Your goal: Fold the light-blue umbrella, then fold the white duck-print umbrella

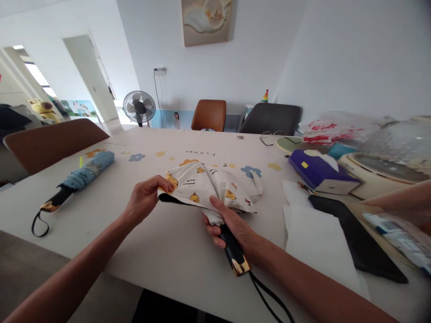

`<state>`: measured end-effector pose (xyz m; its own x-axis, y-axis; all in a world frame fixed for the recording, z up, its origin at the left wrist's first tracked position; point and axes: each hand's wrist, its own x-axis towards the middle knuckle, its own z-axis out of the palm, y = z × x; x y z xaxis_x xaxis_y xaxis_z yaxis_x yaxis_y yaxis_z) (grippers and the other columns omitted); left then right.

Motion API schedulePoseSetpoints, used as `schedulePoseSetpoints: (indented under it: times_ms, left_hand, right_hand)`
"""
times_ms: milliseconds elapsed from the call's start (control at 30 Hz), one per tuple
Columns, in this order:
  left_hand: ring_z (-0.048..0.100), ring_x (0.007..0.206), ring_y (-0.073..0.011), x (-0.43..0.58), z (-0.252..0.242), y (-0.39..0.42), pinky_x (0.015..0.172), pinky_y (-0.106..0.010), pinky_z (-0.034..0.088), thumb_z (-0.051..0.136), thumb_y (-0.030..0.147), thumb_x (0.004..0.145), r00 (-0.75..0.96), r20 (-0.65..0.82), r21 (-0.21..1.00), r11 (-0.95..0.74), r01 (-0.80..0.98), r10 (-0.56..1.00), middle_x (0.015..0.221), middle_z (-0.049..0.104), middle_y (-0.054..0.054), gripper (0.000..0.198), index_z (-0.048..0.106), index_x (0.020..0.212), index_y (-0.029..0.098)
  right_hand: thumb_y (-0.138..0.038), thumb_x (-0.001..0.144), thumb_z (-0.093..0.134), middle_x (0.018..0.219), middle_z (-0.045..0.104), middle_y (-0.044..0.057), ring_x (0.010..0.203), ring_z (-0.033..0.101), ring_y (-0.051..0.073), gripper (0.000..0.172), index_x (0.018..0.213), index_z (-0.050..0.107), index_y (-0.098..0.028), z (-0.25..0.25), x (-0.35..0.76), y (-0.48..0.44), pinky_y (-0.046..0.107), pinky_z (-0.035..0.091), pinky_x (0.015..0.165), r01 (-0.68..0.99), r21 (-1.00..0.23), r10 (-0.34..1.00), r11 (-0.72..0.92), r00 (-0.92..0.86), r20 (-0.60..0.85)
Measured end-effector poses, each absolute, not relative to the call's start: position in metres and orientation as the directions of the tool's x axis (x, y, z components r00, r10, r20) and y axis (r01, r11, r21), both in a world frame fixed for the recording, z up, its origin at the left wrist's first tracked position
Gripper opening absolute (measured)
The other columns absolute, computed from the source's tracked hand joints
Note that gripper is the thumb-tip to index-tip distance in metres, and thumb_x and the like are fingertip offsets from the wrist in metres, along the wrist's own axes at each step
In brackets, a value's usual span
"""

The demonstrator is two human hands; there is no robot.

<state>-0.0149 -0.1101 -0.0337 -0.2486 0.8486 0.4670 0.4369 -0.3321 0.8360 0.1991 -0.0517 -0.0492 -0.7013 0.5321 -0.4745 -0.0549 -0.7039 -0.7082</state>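
Observation:
A white folding umbrella (pixel 205 184) with yellow duck prints is held above the table, its loose canopy partly spread out. My left hand (pixel 144 197) pinches the left edge of the canopy fabric, where a dark underside shows. My right hand (pixel 232 224) wraps around the umbrella near the top of its black handle, thumb resting on the cloth. The handle has a gold tip and a black wrist strap that hangs toward me. A second umbrella (pixel 87 170), blue and folded up, lies on the left of the table with its black handle toward me.
The white table (pixel 134 255) has flower prints. On the right are a purple tissue box (pixel 316 166), white paper sheets (pixel 316 242), a black flat case (pixel 357 237), plastic bags (pixel 336 130) and eyeglasses (pixel 271 137). Chairs (pixel 208 114) and a fan (pixel 139 107) stand beyond.

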Motion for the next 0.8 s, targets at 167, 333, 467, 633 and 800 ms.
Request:
schedulePoseSetpoints:
  times_ms: [167,333,467,633,800]
  left_hand:
    - [0.059,0.082,-0.0179,-0.023,-0.041,-0.113,0.081,-0.034,0.042,0.054,0.014,0.076,-0.202,0.512,0.839,-0.434,0.329,0.835,0.069,0.059,-0.003,0.022,0.058,0.055,0.017]
    - [0.059,0.083,-0.0182,-0.027,-0.047,-0.113,0.082,-0.034,0.042,0.058,0.015,0.074,-0.225,0.475,0.873,-0.425,0.238,0.851,0.070,0.058,-0.002,0.023,0.057,0.051,0.018]
    - [0.059,0.083,-0.0189,-0.027,-0.046,-0.113,0.084,-0.035,0.042,0.060,0.017,0.072,-0.250,0.434,0.895,-0.381,0.232,0.866,0.069,0.057,-0.002,0.023,0.056,0.049,0.017]
    - [0.059,0.089,-0.0200,-0.026,-0.047,-0.114,0.087,-0.035,0.042,0.057,0.016,0.070,-0.310,0.366,0.921,-0.294,0.256,0.878,0.075,0.061,-0.003,0.020,0.056,0.051,0.018]
    - [0.055,0.100,-0.0207,-0.028,-0.046,-0.103,0.086,-0.034,0.044,0.057,0.021,0.070,-0.477,0.160,0.980,-0.082,0.180,0.864,0.106,0.061,-0.006,0.013,0.064,0.079,0.018]
  right_hand:
    - [-0.060,0.080,0.044,0.059,0.044,-0.002,0.039,0.035,0.006,0.044,0.077,0.050,-0.017,-0.049,0.200,-0.051,0.016,0.032,0.025,-0.103,-0.689,0.507,-0.718,-0.755,-0.416]
    - [-0.054,0.082,0.045,0.057,0.045,-0.002,0.038,0.035,0.005,0.041,0.071,0.048,-0.015,-0.050,0.199,-0.050,0.016,0.032,0.025,-0.074,-0.680,0.500,-0.729,-0.735,-0.457]
    - [-0.039,0.078,0.058,0.059,0.044,-0.003,0.038,0.034,0.004,0.026,0.073,0.048,-0.015,-0.055,0.199,-0.049,0.015,0.032,0.025,-0.053,-0.707,0.520,-0.705,-0.717,-0.465]
    - [-0.029,0.073,0.062,0.063,0.045,-0.003,0.041,0.035,0.004,0.020,0.072,0.046,-0.016,-0.059,0.199,-0.050,0.015,0.034,0.026,-0.035,-0.757,0.550,-0.653,-0.709,-0.442]
    - [-0.027,0.072,0.059,0.052,0.036,-0.007,0.038,0.032,0.005,0.020,0.066,0.043,-0.017,-0.056,0.200,-0.053,0.016,0.033,0.026,0.016,-0.791,0.552,-0.612,-0.708,-0.441]
